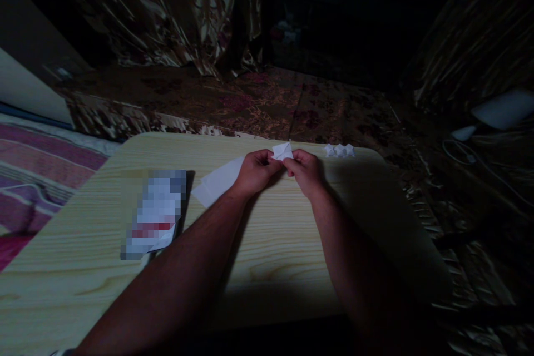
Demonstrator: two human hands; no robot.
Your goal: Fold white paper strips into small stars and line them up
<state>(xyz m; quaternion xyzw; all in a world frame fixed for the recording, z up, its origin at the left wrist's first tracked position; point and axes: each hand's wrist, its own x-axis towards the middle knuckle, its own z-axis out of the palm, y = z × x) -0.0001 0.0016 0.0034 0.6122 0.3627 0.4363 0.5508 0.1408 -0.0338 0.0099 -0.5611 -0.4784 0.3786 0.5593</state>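
Observation:
Between my two hands, near the far edge of the table, is a small folded piece of white paper (283, 151) with crease lines on its face. My left hand (258, 170) pinches its left side between thumb and fingers. On the right side my right hand (304, 169) grips the lower edge the same way. White paper sheets (219, 181) lie flat on the table beside my left hand, partly covered by it. Beyond my right hand stand 3 small folded paper stars (340, 150) in a row.
The light wood-grain table (275, 250) has rounded corners. A blurred-out flat object (156, 208) lies on its left part. A striped bedcover (37, 161) is at the left, patterned curtains (179, 5) hang behind, and a pale lamp-like object with a cable (503, 111) is at the right.

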